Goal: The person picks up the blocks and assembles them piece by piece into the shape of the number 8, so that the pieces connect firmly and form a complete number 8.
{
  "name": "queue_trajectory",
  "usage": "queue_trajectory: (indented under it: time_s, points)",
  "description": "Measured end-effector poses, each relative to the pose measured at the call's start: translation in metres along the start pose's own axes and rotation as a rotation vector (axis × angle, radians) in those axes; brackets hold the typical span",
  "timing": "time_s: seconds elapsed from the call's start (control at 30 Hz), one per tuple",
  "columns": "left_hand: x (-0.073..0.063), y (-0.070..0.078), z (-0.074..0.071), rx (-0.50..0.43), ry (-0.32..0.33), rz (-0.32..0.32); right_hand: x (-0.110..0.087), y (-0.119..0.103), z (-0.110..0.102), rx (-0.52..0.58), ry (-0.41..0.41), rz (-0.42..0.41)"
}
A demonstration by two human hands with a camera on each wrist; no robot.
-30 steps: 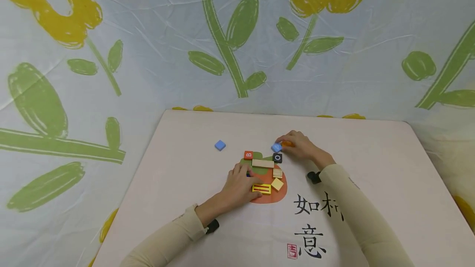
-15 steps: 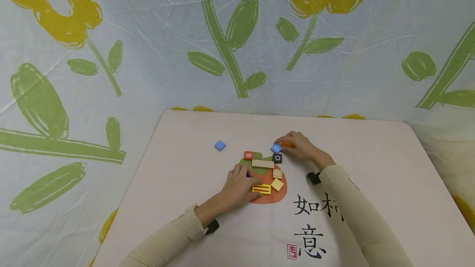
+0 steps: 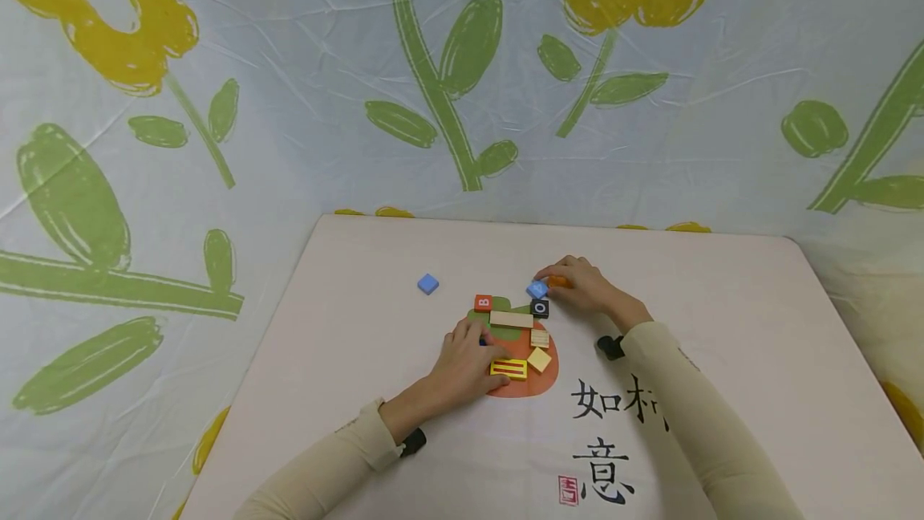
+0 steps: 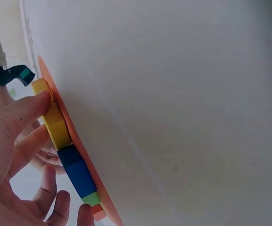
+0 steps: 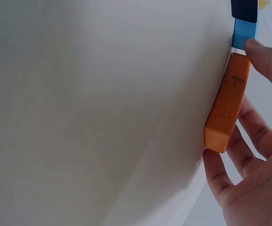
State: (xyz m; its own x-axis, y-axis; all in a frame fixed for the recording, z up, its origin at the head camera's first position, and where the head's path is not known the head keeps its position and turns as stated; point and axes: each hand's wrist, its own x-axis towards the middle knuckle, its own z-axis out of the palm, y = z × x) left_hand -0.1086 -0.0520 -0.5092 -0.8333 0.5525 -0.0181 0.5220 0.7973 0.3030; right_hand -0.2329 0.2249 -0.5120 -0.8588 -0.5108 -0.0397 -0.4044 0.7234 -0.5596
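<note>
My left hand (image 3: 460, 361) pinches a yellow block with red stripes (image 3: 508, 368) between thumb and finger, at the near edge of an orange and green printed shape. A dark blue block (image 4: 79, 174) lies end to end with that block, partly hidden by the hand in the head view. My right hand (image 3: 588, 286) holds an orange block (image 5: 225, 101), its fingers round the far end. The thumb touches a light blue tile (image 3: 537, 289) at the orange block's end. Just below that tile sits a black letter block (image 3: 539, 308).
On the printed shape (image 3: 516, 343) lie a red letter block (image 3: 483, 302), a plain wooden strip (image 3: 512, 318), a striped wooden block (image 3: 540, 338) and a pale yellow square (image 3: 539, 359). Another blue tile (image 3: 428, 283) lies apart to the left. Black lettering (image 3: 602, 468) marks the tablecloth.
My right hand and the light blue tile have shifted very slightly toward the black letter block. The left hand and the other blocks look unmoved.
</note>
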Motion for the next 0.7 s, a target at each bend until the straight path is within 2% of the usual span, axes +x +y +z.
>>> queue_trajectory:
  time_s: [0.53,0.7]
  points:
    - [-0.0011,-0.0004,0.0017,0.016,0.001,0.007,-0.0026,-0.0023,-0.0021,0.023,-0.006,0.011]
    - [-0.0029,-0.0045,-0.0047,-0.018,0.042,0.020,-0.0035,-0.0018,-0.0012,0.011,0.001,-0.008]
